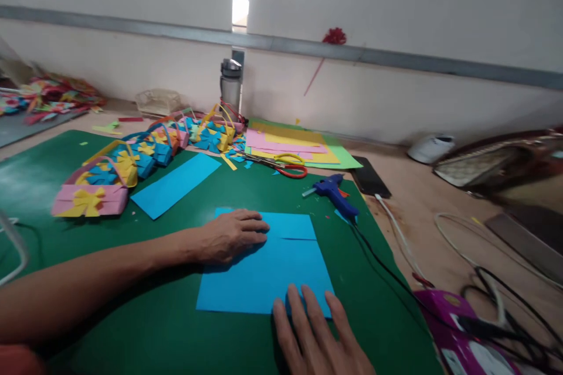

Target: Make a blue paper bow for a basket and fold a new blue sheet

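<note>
A blue sheet of paper [264, 281] lies flat on the green mat, with a slit running in from its right edge near the top. My left hand [237, 234] rests palm down on the sheet's upper left part, fingers stretched to the right. Over the sheet's lower right edge, my right hand [316, 334] has its fingers spread and holds nothing; whether the fingertips press on the paper I cannot tell. A separate blue paper strip [176, 186] lies beyond my left forearm.
Small paper baskets [90, 198] with bows stand in a row at the back left. Scissors [288, 166], a blue glue gun [336, 193], stacked coloured paper [347, 155] and a phone [370, 177] lie toward the back right. A purple power strip [457, 322] and cables are at right.
</note>
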### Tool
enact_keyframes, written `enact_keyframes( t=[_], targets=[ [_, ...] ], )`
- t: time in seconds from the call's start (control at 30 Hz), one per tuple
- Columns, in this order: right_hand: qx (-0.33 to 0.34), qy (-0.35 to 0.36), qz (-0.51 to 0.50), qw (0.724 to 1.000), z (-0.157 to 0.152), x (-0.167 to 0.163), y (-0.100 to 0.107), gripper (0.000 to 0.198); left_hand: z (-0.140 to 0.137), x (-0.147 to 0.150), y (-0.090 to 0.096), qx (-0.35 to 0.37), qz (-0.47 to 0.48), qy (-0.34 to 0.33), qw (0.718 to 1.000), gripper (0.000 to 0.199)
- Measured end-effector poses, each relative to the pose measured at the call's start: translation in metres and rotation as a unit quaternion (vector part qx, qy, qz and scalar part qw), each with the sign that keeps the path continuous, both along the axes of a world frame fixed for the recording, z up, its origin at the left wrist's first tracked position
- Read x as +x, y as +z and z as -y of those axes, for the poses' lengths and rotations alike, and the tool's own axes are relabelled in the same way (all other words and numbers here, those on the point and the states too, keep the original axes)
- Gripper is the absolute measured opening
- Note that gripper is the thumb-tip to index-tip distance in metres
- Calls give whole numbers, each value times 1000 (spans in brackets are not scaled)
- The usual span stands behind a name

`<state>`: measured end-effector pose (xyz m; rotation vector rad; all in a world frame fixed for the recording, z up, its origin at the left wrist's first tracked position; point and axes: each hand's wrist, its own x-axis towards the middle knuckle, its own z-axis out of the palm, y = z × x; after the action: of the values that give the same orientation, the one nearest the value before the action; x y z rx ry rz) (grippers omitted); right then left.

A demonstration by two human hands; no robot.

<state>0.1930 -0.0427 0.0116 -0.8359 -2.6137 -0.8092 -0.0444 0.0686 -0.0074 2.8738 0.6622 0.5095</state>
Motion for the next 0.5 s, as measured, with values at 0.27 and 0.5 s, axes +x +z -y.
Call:
enact_keyframes(
  t=[0.27,0.5],
  targets=[
    [-23,-30,-1,999,-9,8,7,35,1,-4,-5,-40,-9,0,999,38],
    [-168,18,102,980,-33,-7,29,11,0,-8,5,-69,34,-21,997,28]
  ],
)
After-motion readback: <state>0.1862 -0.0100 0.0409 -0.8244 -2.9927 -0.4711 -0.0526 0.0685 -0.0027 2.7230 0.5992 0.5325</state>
